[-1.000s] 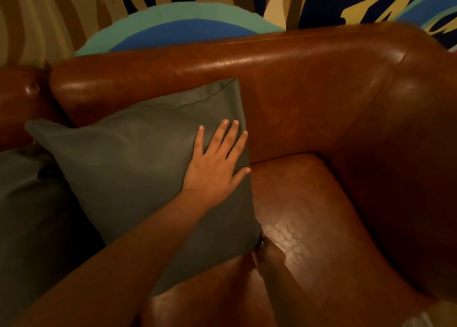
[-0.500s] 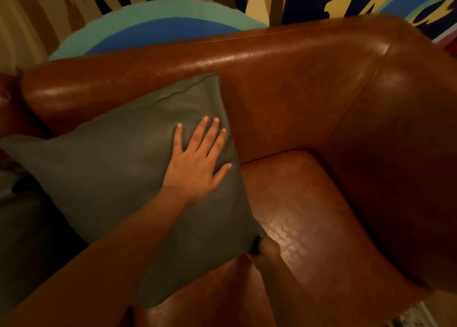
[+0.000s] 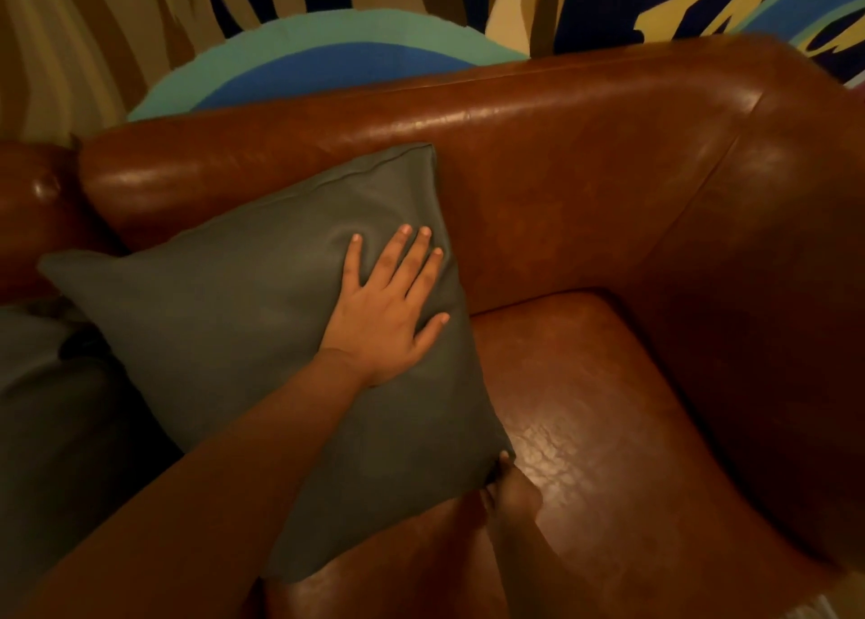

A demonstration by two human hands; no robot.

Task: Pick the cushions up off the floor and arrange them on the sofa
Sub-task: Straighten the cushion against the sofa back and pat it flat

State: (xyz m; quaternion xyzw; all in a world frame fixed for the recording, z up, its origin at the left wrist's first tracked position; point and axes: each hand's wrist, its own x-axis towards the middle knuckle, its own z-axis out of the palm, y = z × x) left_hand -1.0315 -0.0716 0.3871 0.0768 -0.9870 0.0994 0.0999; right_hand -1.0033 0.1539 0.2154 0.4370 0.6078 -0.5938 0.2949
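Note:
A grey square cushion [image 3: 243,319] leans tilted against the backrest of the brown leather sofa [image 3: 585,188]. My left hand [image 3: 388,309] lies flat on the cushion's right half, fingers spread, pressing on it. My right hand [image 3: 510,487] pinches the cushion's lower right corner just above the seat; its fingers are mostly hidden in shadow. A second grey cushion [image 3: 47,412] lies on the seat at the far left, partly under the first one.
The sofa's right armrest [image 3: 767,337] curves round the seat [image 3: 608,431] on the right. Behind the backrest is a wall [image 3: 327,56] painted with blue, teal and tan shapes.
My left hand has slid a little up and right on the cushion. The view has shifted sideways and back. The right hand keeps hold of the corner.

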